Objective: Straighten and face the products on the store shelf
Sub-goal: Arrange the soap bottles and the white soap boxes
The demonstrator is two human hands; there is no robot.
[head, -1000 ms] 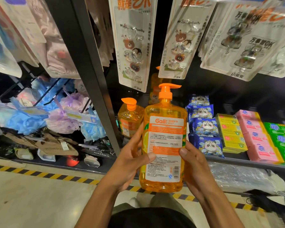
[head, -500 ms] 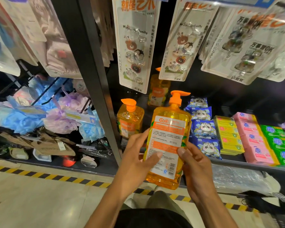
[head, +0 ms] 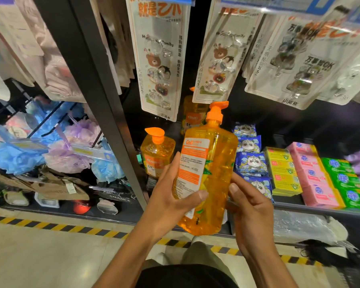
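Turned since a half-second ago, the orange pump bottle (head: 214,173) now angles its white label leftward. The left hand (head: 170,196) wraps its lower body, thumb across the label. Clear plastic, amber liquid, likely heavy and slick, so grip the waist, not the pump. The right hand (head: 249,206) clasps the far side, in front of the shelf (head: 320,210), not on it.
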